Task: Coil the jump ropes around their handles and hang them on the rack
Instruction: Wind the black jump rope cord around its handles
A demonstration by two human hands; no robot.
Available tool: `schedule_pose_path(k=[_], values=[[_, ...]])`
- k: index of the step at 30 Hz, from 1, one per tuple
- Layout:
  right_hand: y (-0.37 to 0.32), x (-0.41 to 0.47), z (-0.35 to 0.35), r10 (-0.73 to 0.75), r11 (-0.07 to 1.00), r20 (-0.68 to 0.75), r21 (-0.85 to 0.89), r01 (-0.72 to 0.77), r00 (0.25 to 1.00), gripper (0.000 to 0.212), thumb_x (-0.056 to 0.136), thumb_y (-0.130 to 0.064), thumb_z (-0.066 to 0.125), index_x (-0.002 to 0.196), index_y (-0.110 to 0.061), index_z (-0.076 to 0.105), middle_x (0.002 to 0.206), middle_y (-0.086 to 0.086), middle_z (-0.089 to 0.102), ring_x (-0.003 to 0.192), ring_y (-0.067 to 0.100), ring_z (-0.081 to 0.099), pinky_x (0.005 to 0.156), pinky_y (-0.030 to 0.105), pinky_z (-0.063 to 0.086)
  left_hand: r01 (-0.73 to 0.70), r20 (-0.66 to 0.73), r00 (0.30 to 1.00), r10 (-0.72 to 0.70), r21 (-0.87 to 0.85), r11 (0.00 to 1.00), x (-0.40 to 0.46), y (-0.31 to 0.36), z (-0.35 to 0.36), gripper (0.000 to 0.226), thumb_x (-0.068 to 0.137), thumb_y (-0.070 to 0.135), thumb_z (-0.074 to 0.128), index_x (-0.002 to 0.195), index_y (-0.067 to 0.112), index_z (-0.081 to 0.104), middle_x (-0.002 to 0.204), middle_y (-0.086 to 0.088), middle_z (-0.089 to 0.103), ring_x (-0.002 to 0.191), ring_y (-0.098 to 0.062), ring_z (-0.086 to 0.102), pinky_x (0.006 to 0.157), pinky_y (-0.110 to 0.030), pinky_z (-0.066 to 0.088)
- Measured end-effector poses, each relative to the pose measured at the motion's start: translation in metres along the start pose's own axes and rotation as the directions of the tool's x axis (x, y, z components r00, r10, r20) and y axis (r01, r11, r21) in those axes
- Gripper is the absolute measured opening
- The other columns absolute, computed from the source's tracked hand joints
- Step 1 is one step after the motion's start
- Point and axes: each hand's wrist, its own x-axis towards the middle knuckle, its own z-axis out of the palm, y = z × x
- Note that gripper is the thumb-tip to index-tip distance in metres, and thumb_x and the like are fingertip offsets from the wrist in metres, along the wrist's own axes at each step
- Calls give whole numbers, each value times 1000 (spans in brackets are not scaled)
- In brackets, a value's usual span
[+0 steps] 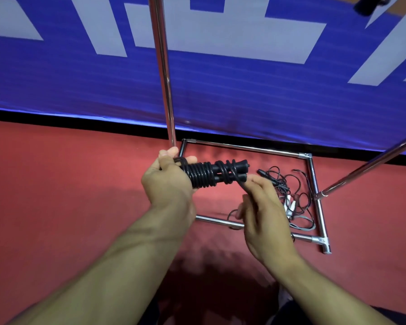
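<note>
Flooring of red mat (pixel 56 195) runs under everything, with a blue banner (pixel 244 95) standing along its far edge. On the mat stands the chrome rack (pixel 314 179): a rectangular base frame on the floor, one upright pole rising at the left and another bar slanting up to the right. Inside the base frame lies a loose heap of thin jump ropes (pixel 288 195), tangled, with something white among them (too blurred to say whether it is a handle).

Above the frame's left side the left hand (pixel 167 181) has its grip clenched round one end of the black jump rope (pixel 211 173), whose two handles lie side by side with the cord already wound over most of their length. The right hand (pixel 263 214) pinches the free cord just off the handle tips, its grip closed on that strand.

The coiling looks nearly done. To finish well, the right hand should keep the cord taut as it goes round, lay each new turn touching the previous one, and avoid riding over the crossed wraps near the tips. The left thumb ought to press on the first turns so they cannot slacken. The tail is best tucked under a tight turn, leaving some loop or end free for the rack.
</note>
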Motion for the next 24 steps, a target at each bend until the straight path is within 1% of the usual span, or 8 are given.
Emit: schedule_pose_path(k=[2, 4, 6, 9, 14, 17, 20, 24], values=[[-4, 0, -2, 7, 1000, -32, 12, -6, 999, 35, 97, -15, 41, 123, -27, 63, 100, -13, 54, 79, 2, 55, 74, 15, 40, 3, 9, 1000, -3, -2, 1000, -1, 1, 1, 30, 108, 31, 38, 95, 22, 63, 48, 9, 64, 43, -3, 59, 52, -27, 55], [-9, -3, -4, 42, 997, -8, 69, -41, 999, 34, 100, -32, 38, 119, -41, 64, 83, -11, 49, 82, 6, 52, 75, 13, 38, 11, -5, 1000, -11, -10, 1000, 0, 2, 1, 30, 108, 31, 38, 96, 21, 64, 49, 8, 65, 44, -4, 60, 53, -27, 56], [-12, -1, -7, 77, 985, -19, 156, -73, 997, 30, 99, -46, 36, 95, -56, 63, 76, -9, 44, 83, 10, 51, 78, 15, 40, 7, -7, 1000, -7, -11, 1000, 0, 4, 1, 30, 108, 31, 39, 95, 20, 64, 49, 7, 65, 45, -6, 60, 54, -28, 58], [-9, 3, -4, 96, 990, -39, 108, -91, 995, 21, 93, -48, 47, 89, -50, 67, 80, -9, 46, 84, 6, 50, 75, 12, 38, -17, -13, 1000, 17, 3, 1000, -1, 4, -1, 31, 108, 31, 39, 91, 21, 64, 49, 6, 65, 46, -8, 59, 61, -33, 59], [-4, 5, -5, 19, 1000, 63, -13, -18, 998, 20, 93, -24, 53, 84, -13, 66, 111, -11, 47, 101, -9, 48, 84, 5, 35, -44, -9, 999, 44, 28, 999, 1, 2, -1, 31, 108, 31, 39, 92, 22, 64, 51, 6, 66, 49, -10, 60, 63, -32, 58], [-7, 4, -5, 81, 997, 202, -10, -81, 976, 17, 99, -25, 46, 84, -18, 48, 90, -14, 46, 77, -2, 47, 70, 16, 36, -28, 3, 1000, 28, 51, 998, -2, -1, -1, 31, 108, 31, 38, 92, 23, 63, 51, 6, 66, 48, -9, 60, 52, -27, 56], [-17, 2, -8, 250, 935, 269, 182, -304, 930, 12, 94, -38, 53, 93, -27, 51, 67, -16, 48, 62, 0, 41, 65, 26, 35, 8, 16, 1000, -9, 63, 998, -4, -1, -1, 32, 108, 32, 38, 92, 22, 64, 51, 7, 66, 47, -6, 60, 48, -25, 54], [-24, 6, -12, 247, 818, 269, 457, -349, 931, 30, 87, -54, 56, 106, -31, 57, 72, -21, 56, 66, -2, 47, 69, 19, 42, 101, 62, 992, -106, 79, 992, -11, -3, -1, 31, 108, 31, 38, 94, 18, 63, 49, 7, 65, 43, -3, 61, 58, -30, 57]])
